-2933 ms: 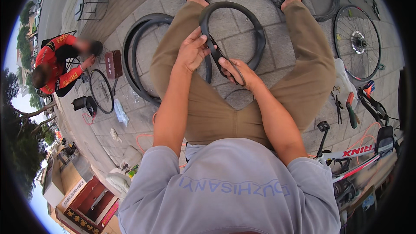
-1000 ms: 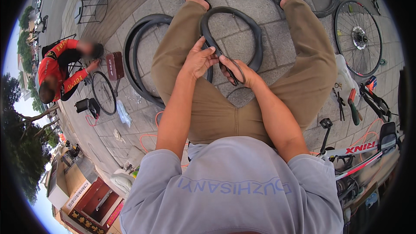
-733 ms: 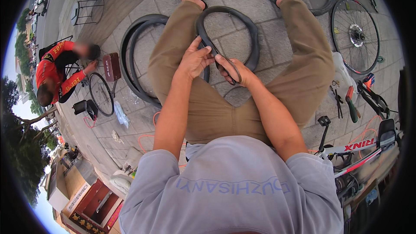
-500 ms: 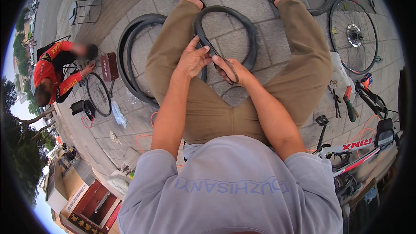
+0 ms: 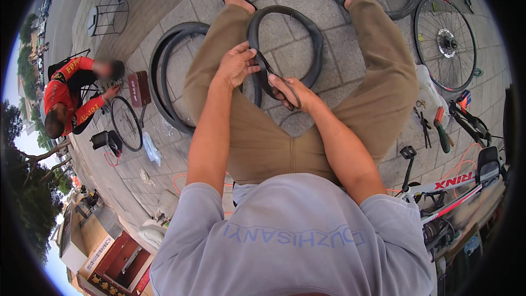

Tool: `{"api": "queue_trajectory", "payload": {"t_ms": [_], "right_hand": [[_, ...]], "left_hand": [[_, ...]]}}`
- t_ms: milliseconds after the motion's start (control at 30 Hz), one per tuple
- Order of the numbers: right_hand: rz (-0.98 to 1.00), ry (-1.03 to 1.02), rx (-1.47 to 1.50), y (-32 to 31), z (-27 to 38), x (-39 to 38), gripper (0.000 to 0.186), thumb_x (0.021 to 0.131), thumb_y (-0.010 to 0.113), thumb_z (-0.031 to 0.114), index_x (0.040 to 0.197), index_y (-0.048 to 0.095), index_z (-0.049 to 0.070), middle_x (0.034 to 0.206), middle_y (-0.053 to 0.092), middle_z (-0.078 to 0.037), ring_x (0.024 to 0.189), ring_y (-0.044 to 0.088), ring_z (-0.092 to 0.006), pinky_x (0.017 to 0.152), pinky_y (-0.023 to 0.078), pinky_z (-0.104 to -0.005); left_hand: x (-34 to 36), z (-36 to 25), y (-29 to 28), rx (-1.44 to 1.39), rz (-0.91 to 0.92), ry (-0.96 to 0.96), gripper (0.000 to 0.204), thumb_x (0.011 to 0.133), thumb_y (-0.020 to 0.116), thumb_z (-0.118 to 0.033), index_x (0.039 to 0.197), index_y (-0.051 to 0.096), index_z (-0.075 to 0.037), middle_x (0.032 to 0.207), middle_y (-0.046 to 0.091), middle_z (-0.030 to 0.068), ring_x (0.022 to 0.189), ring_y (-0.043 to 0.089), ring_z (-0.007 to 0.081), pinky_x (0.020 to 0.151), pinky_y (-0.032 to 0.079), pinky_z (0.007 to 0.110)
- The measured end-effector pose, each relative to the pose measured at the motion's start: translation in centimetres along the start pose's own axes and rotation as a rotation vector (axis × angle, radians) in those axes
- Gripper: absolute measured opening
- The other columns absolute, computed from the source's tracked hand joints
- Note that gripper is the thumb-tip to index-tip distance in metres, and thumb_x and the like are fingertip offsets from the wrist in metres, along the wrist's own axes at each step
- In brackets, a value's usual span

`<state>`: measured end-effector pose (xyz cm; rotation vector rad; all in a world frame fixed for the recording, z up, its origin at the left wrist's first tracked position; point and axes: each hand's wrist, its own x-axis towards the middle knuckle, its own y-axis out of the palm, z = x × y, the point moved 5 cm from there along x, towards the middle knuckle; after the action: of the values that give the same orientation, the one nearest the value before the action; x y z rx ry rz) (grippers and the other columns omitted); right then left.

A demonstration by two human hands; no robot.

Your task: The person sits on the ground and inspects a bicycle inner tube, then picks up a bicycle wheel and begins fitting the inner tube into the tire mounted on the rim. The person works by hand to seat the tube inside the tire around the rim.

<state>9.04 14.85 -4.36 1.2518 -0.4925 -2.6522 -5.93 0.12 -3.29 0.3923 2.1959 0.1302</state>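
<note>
Between the brown trouser legs (image 5: 378, 71), the black tube (image 5: 317, 49) rings out far; left hand (image 5: 235, 67) at its left side, grip unclear; right hand (image 5: 293, 92), nearer us, pinching a thin black strip (image 5: 297, 97) slanting near-right.

left fingers (image 5: 250, 69) beside black tube (image 5: 317, 49) | right fingers (image 5: 279, 83) gripping its near end | spoked wheel (image 5: 446, 43) rightward

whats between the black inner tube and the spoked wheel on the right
The person's right trouser leg lies between the inner tube and spoked wheel, with paving showing on both sides, in the head view.
</note>
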Motion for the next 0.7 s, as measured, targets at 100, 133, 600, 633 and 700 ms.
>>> {"api": "queue_trajectory", "payload": {"t_ms": [100, 133, 600, 633, 700], "right_hand": [[0.053, -0.042, 0.067, 0.3, 0.4, -0.3, 0.072, 0.097, 0.055, 0.075, 0.085, 0.064, 0.005, 0.068, 0.052, -0.001, 0.053, 0.048, -0.0124, 0.048, 0.037, -0.0295], [0.068, -0.045, 0.077, 0.3, 0.4, -0.3, 0.072, 0.097, 0.055, 0.076, 0.084, 0.063, 0.005, 0.068, 0.051, -0.001, 0.053, 0.049, -0.0123, 0.048, 0.037, -0.0292], [0.099, -0.006, 0.124, 0.9, 1.1, -0.8, 0.073, 0.097, 0.053, 0.079, 0.081, 0.061, 0.007, 0.067, 0.052, -0.001, 0.054, 0.049, -0.0134, 0.053, 0.040, -0.0291], [0.094, -0.011, 0.123, 1.0, 1.3, -0.9, 0.073, 0.097, 0.053, 0.078, 0.081, 0.061, 0.008, 0.067, 0.052, -0.001, 0.054, 0.049, -0.0134, 0.053, 0.040, -0.0290], [0.092, -0.017, 0.114, 1.0, 1.5, -1.0, 0.072, 0.098, 0.053, 0.078, 0.080, 0.060, 0.008, 0.067, 0.052, -0.001, 0.054, 0.049, -0.0134, 0.053, 0.039, -0.0288]], "left_hand": [[-0.6, 0.1, 0.5, -0.065, 0.019, 0.017, 0.047, 0.102, 0.064, -0.005, 0.147, 0.052, -0.004, 0.104, 0.071, 0.0032, 0.082, 0.068, 0.0163, 0.072, 0.061, 0.037], [-0.8, 0.2, 0.5, -0.086, 0.022, 0.021, 0.049, 0.102, 0.063, -0.004, 0.150, 0.050, -0.004, 0.104, 0.071, 0.0033, 0.082, 0.068, 0.0166, 0.072, 0.061, 0.037], [-2.5, 1.3, 0.9, -0.078, 0.016, 0.028, 0.066, 0.103, 0.062, -0.001, 0.162, 0.034, -0.006, 0.102, 0.069, 0.0061, 0.082, 0.067, 0.0186, 0.076, 0.063, 0.040], [-2.5, 1.5, 1.0, -0.112, 0.019, 0.031, 0.067, 0.103, 0.062, -0.001, 0.163, 0.033, -0.006, 0.103, 0.069, 0.0062, 0.082, 0.067, 0.0187, 0.077, 0.063, 0.040], [-2.4, 2.0, 1.1, -0.126, -0.005, 0.032, 0.066, 0.103, 0.062, -0.001, 0.163, 0.033, -0.007, 0.105, 0.068, 0.0064, 0.083, 0.066, 0.0189, 0.078, 0.062, 0.040]]}}
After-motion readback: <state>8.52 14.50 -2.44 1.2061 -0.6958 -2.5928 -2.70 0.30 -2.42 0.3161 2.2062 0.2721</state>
